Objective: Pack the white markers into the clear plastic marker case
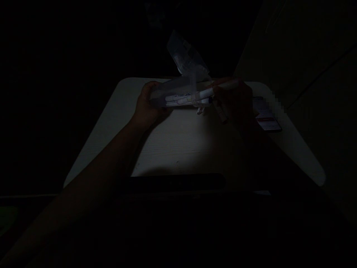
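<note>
The scene is very dark. My left hand (146,106) is closed around the left end of a translucent plastic case (173,85), held tilted above the table. Several white markers (178,98) lie inside it. A clear crumpled flap or lid (186,56) sticks up from its right end. At that open end, my right hand (234,95) grips a white marker (206,93) that reaches into the opening. Just under the right hand is another marker-like stick (220,111); whether it is held or lying on the table I cannot tell.
A white table (173,149) with rounded corners lies below my hands. Behind my right hand, a phone (267,119) with a lit screen rests on the table. A dark slot or bar (178,181) runs along the near edge. A thin cable (320,76) crosses at right.
</note>
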Demonstrator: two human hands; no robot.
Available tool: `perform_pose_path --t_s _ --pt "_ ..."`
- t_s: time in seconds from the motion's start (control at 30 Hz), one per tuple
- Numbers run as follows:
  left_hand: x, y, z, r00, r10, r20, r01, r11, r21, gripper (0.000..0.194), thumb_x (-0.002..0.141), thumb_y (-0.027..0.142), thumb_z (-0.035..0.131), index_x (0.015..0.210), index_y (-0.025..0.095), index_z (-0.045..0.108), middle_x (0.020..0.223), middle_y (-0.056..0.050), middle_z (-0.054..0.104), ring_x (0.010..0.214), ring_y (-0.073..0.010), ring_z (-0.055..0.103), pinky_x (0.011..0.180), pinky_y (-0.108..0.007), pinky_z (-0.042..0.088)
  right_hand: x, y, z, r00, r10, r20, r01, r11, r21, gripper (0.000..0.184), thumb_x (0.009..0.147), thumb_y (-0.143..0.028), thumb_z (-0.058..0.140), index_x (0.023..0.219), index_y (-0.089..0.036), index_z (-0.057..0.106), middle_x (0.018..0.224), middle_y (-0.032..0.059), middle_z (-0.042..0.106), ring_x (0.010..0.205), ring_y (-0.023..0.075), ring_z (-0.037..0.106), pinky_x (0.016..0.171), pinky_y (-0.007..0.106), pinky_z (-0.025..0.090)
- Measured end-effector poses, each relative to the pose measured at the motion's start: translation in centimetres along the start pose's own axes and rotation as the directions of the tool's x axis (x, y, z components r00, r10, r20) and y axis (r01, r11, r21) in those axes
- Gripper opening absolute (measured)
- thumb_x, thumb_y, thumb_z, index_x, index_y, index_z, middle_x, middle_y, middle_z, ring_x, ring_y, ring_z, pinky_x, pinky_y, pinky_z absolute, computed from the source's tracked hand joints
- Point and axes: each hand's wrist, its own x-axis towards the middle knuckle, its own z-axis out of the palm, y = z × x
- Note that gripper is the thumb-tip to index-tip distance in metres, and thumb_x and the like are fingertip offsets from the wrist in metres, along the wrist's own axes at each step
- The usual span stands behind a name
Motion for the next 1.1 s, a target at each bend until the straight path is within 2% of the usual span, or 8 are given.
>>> perform_pose_path --t_s 0.1,0.2,0.3,0.43,0.57,0.77,1.0,1.1 --pt "-0.03 0.44 0.01 0.999 -0.025 0.019 0.025 1.0 -0.001 0.084 0.054 0.051 0.091 0.123 0.029 0.047 0.119 -0.003 0.064 0.109 -0.0265 0.063 0.095 -0.051 0.056 0.14 0.13 0.1 0.999 0.038 -0.016 -0.039 0.999 -0.035 0.005 0.08 -0.027 0.076 0.078 -0.029 0.072 0.067 -0.0049 0.065 0.066 0.013 0.062 0.065 0.028 0.052" --pt "0.01 0.61 0.16 1.0 -0.022 0.011 0.022 1.0 -0.007 0.091 0.05 0.049 0.093 0.123 0.027 0.045 0.119 -0.005 0.063 0.107 -0.0275 0.061 0.096 -0.055 0.054 0.11 0.21 0.11 0.999 0.034 -0.006 -0.034 0.999 0.021 0.003 0.081 -0.028 0.075 0.082 -0.028 0.072 0.065 -0.0055 0.062 0.061 0.0124 0.058 0.062 0.028 0.05" --pt "0.1 0.56 0.32 1.0 -0.025 0.011 0.025 0.999 -0.044 0.095 0.047 0.052 0.095 0.123 0.026 0.044 0.118 -0.007 0.062 0.103 -0.0266 0.062 0.093 -0.055 0.055 0.07 0.28 0.14 0.999 0.042 -0.007 -0.041 0.997 0.069 0.006 0.082 -0.026 0.074 0.086 -0.026 0.07 0.067 -0.0056 0.064 0.059 0.0111 0.055 0.061 0.027 0.049" --pt "0.19 0.42 0.38 1.0 -0.029 -0.007 0.028 0.998 -0.054 0.102 0.041 0.06 0.097 0.122 0.025 0.044 0.114 -0.006 0.064 0.099 -0.0249 0.062 0.091 -0.054 0.057 0.14 0.07 0.35 0.995 0.063 -0.074 -0.055 0.993 0.1 0.006 0.086 -0.023 0.069 0.09 -0.024 0.066 0.067 -0.0059 0.063 0.057 0.0106 0.055 0.057 0.026 0.047" --pt "0.18 0.43 0.25 1.0 -0.027 -0.014 0.026 0.999 -0.04 0.104 0.037 0.064 0.096 0.121 0.026 0.047 0.115 -0.004 0.064 0.1 -0.0248 0.062 0.092 -0.052 0.057 0.17 -0.49 0.54 0.989 0.12 -0.085 -0.11 0.988 0.108 0.008 0.087 -0.019 0.068 0.088 -0.026 0.063 0.067 -0.0068 0.061 0.054 0.011 0.057 0.055 0.027 0.048" --pt "0.07 0.36 0.11 1.0 -0.024 0.002 0.024 0.999 -0.039 0.102 0.041 0.064 0.096 0.122 0.028 0.046 0.119 -0.004 0.064 0.104 -0.0257 0.062 0.095 -0.053 0.056 0.16 -0.41 0.61 0.988 0.091 -0.127 -0.076 0.99 0.117 0.009 0.085 -0.018 0.069 0.087 -0.026 0.064 0.07 -0.0072 0.063 0.056 0.0098 0.057 0.059 0.026 0.052" --pt "0.18 0.4 0.11 1.0 -0.02 0.005 0.02 0.999 -0.037 0.103 0.037 0.067 0.096 0.119 0.027 0.048 0.115 -0.004 0.064 0.101 -0.0247 0.062 0.094 -0.051 0.056 0.01 -0.28 0.37 0.989 0.105 -0.105 -0.087 0.983 0.163 0.007 0.088 -0.029 0.07 0.088 -0.027 0.063 0.066 -0.0073 0.066 0.052 0.0104 0.06 0.05 0.025 0.047" --pt "0.2 0.54 0.11 1.0 -0.019 -0.003 0.019 1.0 -0.022 0.104 0.036 0.069 0.095 0.118 0.026 0.049 0.113 -0.003 0.063 0.1 -0.0237 0.06 0.095 -0.051 0.055 -0.05 -0.55 0.31 0.989 0.119 -0.084 -0.107 0.985 0.132 0.009 0.088 -0.03 0.072 0.085 -0.029 0.064 0.066 -0.0068 0.067 0.054 0.0118 0.061 0.051 0.026 0.047"
